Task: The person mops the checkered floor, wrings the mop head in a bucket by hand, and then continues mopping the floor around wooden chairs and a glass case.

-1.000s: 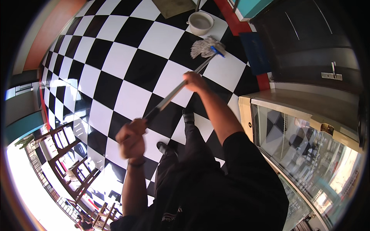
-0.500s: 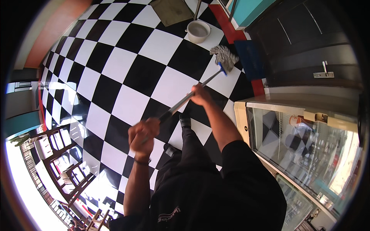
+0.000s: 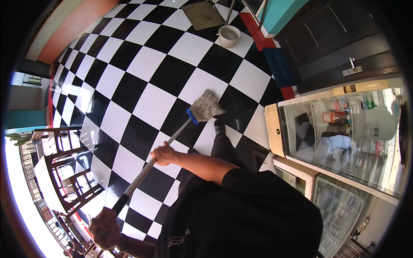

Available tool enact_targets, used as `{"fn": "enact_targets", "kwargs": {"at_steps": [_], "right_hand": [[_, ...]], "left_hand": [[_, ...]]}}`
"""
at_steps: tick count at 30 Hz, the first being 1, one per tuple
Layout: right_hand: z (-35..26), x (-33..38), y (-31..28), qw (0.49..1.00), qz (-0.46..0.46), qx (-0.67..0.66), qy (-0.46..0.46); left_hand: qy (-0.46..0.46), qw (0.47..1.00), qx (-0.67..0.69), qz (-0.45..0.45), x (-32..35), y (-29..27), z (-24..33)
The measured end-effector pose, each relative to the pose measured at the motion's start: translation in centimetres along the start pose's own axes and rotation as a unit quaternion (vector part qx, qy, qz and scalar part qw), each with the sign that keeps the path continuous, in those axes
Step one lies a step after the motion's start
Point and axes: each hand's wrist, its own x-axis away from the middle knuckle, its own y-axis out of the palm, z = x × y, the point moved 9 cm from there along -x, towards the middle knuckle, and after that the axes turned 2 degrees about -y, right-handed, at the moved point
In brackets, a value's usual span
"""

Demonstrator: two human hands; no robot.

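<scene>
I hold a mop with a grey string head on a blue clamp and a long metal handle. The head lies on the black-and-white checkered floor, just ahead of my black shoe. My right hand is wrapped around the middle of the handle. My left hand grips the dark top end of the handle at the lower left.
A white bucket stands on the floor at the top, beside a brown mat. A glass-fronted display fridge and a dark door are on the right. Wooden chairs and a table are at the left.
The mop head has been pulled back from the far right, near the bucket, to just in front of my foot. Both hands have dropped lower and closer to my body.
</scene>
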Motion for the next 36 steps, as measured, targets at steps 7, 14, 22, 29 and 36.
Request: {"fn": "enact_targets", "kwargs": {"at_steps": [7, 14, 22, 29, 36], "right_hand": [[-3.8, 0.1, 3.4, 0.949, 0.228, 0.063, -0.21], [2.0, 2.8, -4.8, 0.976, 0.173, 0.037, -0.127], [18.2, 11.1, -19.1, 0.993, 0.078, -0.031, 0.083], [35.7, 23.5, -27.5, 0.949, 0.149, -0.045, 0.276], [46.9, 36.8, -29.8, 0.903, 0.113, 0.043, 0.413]], "left_hand": [[0.02, 0.98, 0.18, 0.084, 4.4, -0.5, 0.4], [0.007, 0.978, 0.209, 0.024, -2.0, 7.1, 0.1], [-0.033, 0.966, 0.256, -0.017, -13.0, 22.1, -3.8], [-0.059, 0.948, 0.306, -0.065, -20.9, 38.7, -11.9], [-0.138, 0.931, 0.323, -0.103, -18.1, 53.1, -17.2]]}}
